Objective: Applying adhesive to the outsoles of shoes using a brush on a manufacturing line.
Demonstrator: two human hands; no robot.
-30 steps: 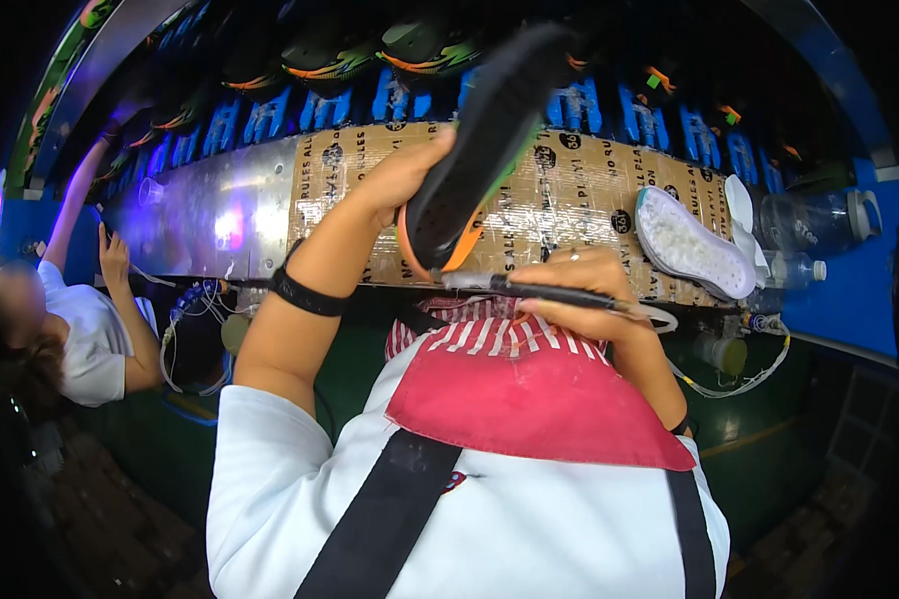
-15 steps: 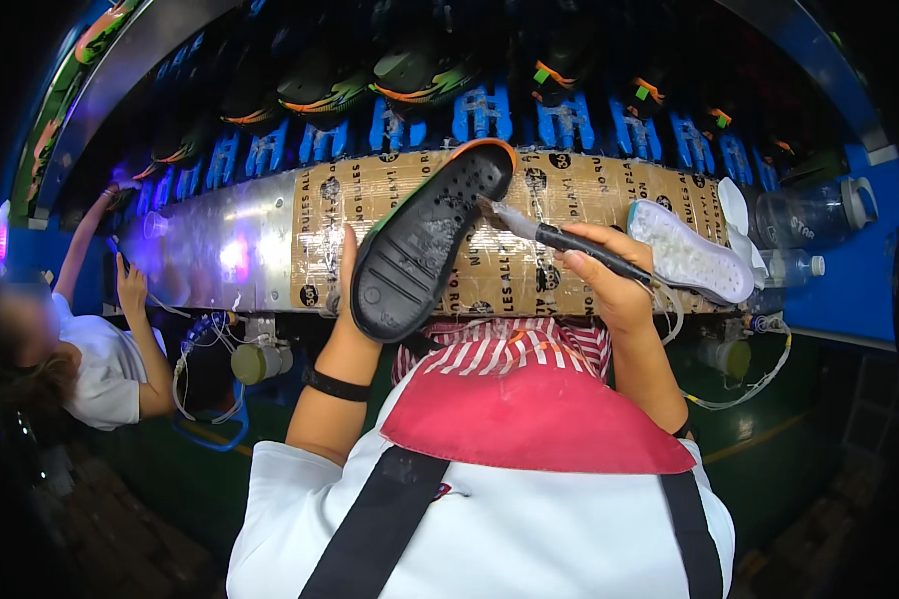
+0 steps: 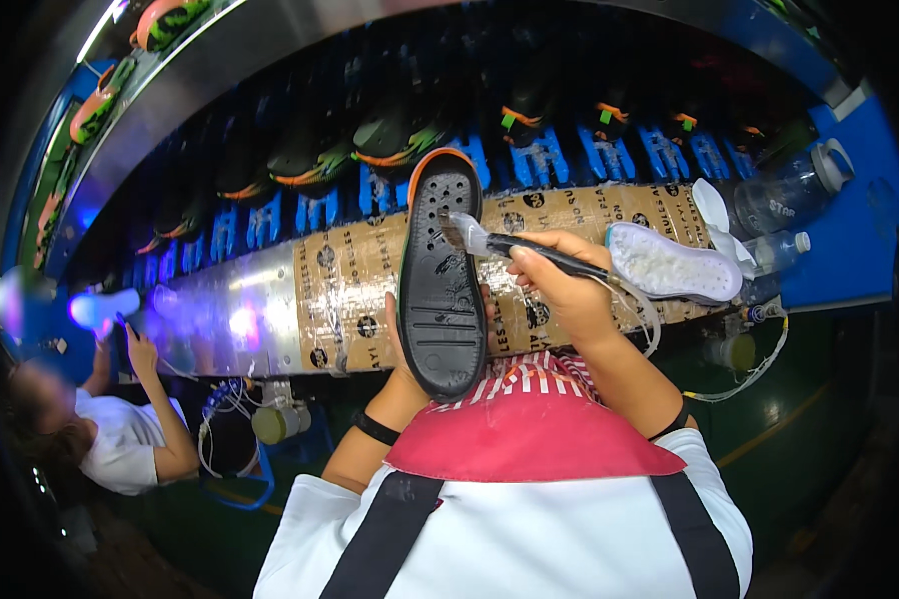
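Note:
A black shoe sole (image 3: pixel 446 341) with an orange and green rim stands nearly lengthwise before me, its holed end away from me. My left hand (image 3: pixel 397 349) grips it from beneath and the left side; most of its fingers are hidden behind the sole. In my right hand (image 3: pixel 571 288) is a black-handled brush (image 3: pixel 472 238), with a thin clear tube (image 3: pixel 651 311) running from the handle. The bristles touch the sole just below the holes, where the surface looks wet. To the right lies a white sole (image 3: pixel 669 268) with a whitish, foamy-looking surface, touched by neither hand.
Printed cardboard (image 3: pixel 355 265) covers part of the metal bench (image 3: pixel 210 304). Dark shoe uppers (image 3: pixel 400 140) rest on blue holders (image 3: pixel 539 155) behind it. Clear bottles (image 3: pixel 789 195) stand at right. At left, a co-worker (image 3: pixel 130 439) handles a lit, pale sole-shaped thing (image 3: pixel 110 307).
The black sole has turned more upright and come nearer to me. The brush has moved left and slightly down along it. My view has shifted, and the co-worker's pale sole-shaped thing now shows.

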